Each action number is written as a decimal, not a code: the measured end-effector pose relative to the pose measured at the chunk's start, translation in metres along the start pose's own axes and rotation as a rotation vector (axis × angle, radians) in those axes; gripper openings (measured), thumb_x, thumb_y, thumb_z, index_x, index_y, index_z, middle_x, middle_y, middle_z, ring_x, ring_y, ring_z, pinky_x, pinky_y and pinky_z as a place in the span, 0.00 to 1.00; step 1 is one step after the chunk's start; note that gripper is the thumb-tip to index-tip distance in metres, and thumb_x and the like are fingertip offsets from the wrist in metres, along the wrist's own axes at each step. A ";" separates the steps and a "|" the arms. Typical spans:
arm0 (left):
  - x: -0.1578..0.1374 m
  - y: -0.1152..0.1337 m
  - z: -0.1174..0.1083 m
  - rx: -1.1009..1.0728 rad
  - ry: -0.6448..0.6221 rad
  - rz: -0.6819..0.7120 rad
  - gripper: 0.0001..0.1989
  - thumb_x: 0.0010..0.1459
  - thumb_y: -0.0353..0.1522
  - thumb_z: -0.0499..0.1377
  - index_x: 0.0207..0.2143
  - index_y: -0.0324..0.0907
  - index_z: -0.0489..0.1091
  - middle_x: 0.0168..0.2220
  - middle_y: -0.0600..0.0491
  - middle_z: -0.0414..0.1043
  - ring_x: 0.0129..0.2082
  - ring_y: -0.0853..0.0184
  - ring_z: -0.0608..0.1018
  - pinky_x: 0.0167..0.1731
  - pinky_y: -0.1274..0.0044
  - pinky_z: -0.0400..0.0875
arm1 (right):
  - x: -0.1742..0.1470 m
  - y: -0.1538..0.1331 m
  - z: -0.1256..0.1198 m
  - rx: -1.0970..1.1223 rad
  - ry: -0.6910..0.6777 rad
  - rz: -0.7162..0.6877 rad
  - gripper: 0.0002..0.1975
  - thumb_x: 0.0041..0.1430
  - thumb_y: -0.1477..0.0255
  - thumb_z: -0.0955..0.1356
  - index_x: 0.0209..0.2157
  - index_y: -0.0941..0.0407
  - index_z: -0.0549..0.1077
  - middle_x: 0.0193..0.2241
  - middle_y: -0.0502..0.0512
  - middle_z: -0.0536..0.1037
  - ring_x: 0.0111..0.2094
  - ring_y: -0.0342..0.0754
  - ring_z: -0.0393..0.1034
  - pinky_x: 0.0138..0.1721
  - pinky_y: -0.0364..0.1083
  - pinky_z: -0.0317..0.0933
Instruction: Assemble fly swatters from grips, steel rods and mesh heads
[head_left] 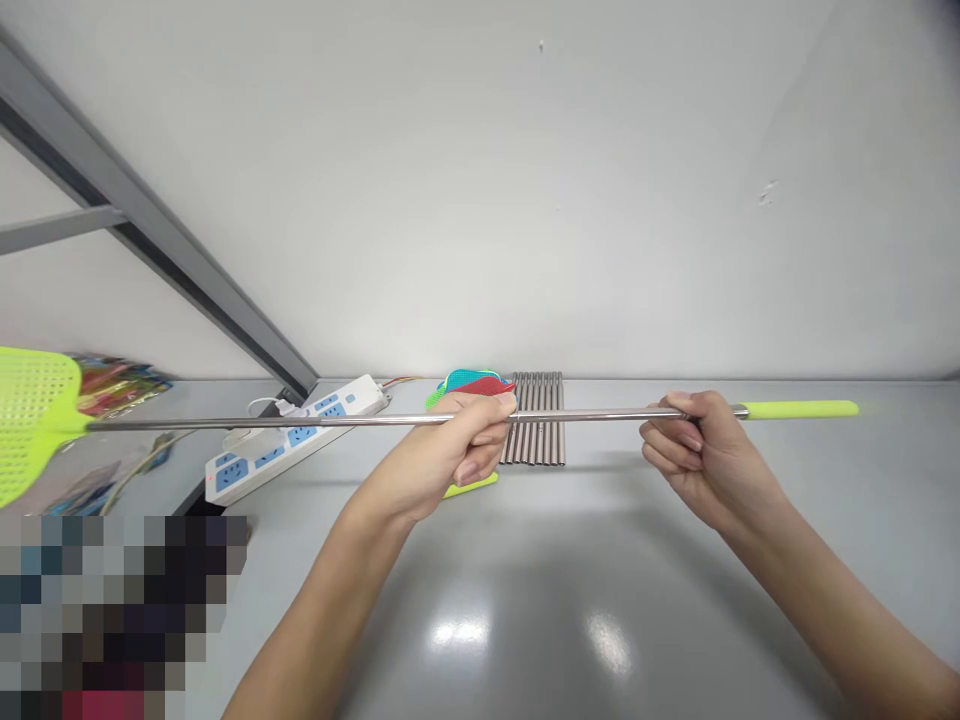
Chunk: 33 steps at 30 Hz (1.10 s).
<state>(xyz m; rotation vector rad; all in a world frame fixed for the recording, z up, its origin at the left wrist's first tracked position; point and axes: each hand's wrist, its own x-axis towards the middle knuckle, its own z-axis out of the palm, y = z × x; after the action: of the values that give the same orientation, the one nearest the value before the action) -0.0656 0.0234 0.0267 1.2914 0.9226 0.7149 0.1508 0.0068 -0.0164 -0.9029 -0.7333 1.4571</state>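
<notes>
Both hands hold up a fly swatter with a long thin metal rod [577,415], stretched level across the view. Its yellow-green mesh head [37,420] is at the far left, partly cut off by the frame edge. At the other end is a yellow-green handle [802,410]. My left hand [469,440] is closed around the middle of the rod. My right hand [697,435] grips the rod just left of the handle. Behind the rod, several metal tubes [536,445] lie side by side on the grey table, next to swatter heads in blue [469,379] and red [484,386].
A white power strip [300,440] with a plug in it lies left of centre on the table [562,560]. Plastic-wrapped colourful packs [120,385] are at the left. A grey metal frame post [172,220] slants down there. A pale wall [570,200] rises behind.
</notes>
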 end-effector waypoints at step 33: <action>0.023 -0.038 0.020 -0.144 -0.264 -0.044 0.22 0.56 0.43 0.43 0.18 0.38 0.59 0.13 0.58 0.57 0.13 0.76 0.58 0.18 0.80 0.52 | 0.009 0.020 -0.001 0.070 0.151 -0.142 0.21 0.50 0.72 0.57 0.06 0.57 0.55 0.08 0.47 0.48 0.13 0.38 0.44 0.16 0.42 0.40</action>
<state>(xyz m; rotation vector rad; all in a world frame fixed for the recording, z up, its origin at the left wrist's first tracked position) -0.0396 0.0276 -0.0142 1.2007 0.6715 0.5499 0.1417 0.0134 -0.0345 -0.8790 -0.6181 1.2670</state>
